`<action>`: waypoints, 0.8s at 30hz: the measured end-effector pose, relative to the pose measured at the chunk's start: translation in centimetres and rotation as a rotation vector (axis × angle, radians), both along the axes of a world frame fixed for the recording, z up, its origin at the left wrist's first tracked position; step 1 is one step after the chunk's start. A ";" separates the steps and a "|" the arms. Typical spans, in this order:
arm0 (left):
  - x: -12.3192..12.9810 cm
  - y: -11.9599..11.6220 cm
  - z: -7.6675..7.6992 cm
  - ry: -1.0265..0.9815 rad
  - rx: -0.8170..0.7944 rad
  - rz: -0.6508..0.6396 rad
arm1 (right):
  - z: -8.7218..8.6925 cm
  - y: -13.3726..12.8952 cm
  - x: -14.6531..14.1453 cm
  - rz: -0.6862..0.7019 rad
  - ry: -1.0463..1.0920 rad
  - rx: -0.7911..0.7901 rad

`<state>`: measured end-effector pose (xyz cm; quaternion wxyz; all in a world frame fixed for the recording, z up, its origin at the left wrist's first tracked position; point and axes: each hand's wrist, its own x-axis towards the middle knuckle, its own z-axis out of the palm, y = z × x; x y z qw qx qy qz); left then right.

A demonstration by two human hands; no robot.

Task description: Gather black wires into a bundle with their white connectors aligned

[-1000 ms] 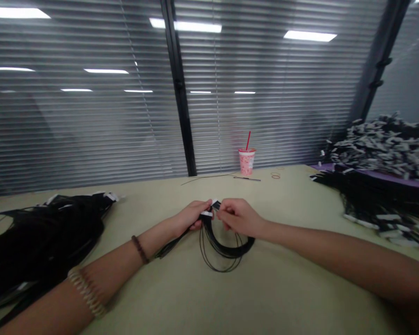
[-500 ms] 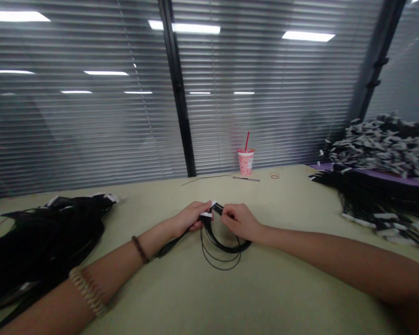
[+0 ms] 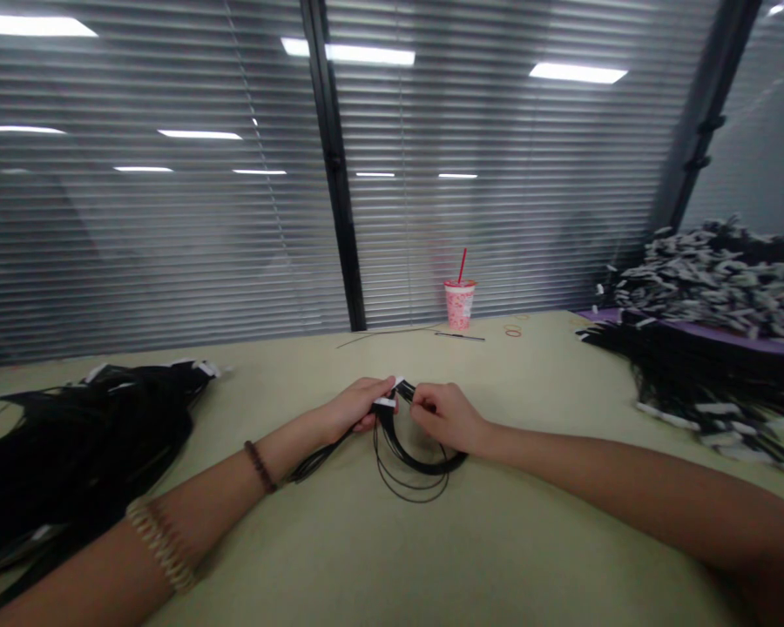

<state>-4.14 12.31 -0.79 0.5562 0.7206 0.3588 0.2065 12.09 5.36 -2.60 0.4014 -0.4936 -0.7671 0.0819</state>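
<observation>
A black wire harness (image 3: 424, 466) with white connectors curves in a loop between my hands, over the table. My left hand (image 3: 361, 406) is closed on its connector end, where a white connector (image 3: 384, 402) shows by the fingers. Loose wire ends trail below the left wrist. My right hand (image 3: 449, 416) pinches the black wires just right of a second white connector (image 3: 399, 380). Its fingertips are curled, and part of the bundle is hidden behind that hand. Thin single wires hang in a wider loop below the bundle.
Black wire bundles (image 3: 104, 435) lie heaped at the left. More bundles (image 3: 699, 366) and a tall pile with white connectors (image 3: 712, 279) fill the right side. A pink cup (image 3: 459, 305) with a straw, a pen (image 3: 460, 336) and rubber bands (image 3: 513, 331) rest near the blinds.
Both hands keep their hold on the wire harness. The right hand has shifted very slightly left; otherwise the scene looks the same.
</observation>
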 end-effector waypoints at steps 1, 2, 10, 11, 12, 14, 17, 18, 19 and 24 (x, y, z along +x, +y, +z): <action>0.0 -0.1 0.1 -0.003 -0.005 0.002 | 0.0 0.0 0.0 0.007 -0.002 -0.003; 0.0 -0.1 0.1 -0.005 -0.009 0.004 | 0.0 0.0 0.0 0.014 -0.006 -0.006; 0.1 -0.3 0.4 -0.016 0.004 0.016 | -0.2 -0.2 0.1 -0.029 0.011 0.035; 0.1 -0.3 0.4 -0.012 0.008 0.018 | -0.2 -0.1 0.1 -0.030 0.022 0.037; 0.1 -0.4 0.4 -0.006 0.013 0.018 | -0.2 -0.1 0.1 -0.030 0.031 0.036; 0.1 -0.4 0.4 0.008 0.022 0.020 | -0.2 -0.1 0.1 -0.025 0.046 0.033; 0.2 -0.4 0.5 0.011 0.027 0.025 | -0.2 0.0 0.1 -0.017 0.060 0.032; 0.2 -0.4 0.4 0.007 0.026 0.028 | -0.3 0.0 0.1 -0.011 0.056 0.033; 0.2 -0.4 0.4 0.004 0.024 0.028 | -0.3 0.0 0.1 -0.003 0.048 0.033; 0.1 -0.3 0.2 -0.009 0.024 0.001 | -0.4 0.1 0.1 0.023 -0.014 0.043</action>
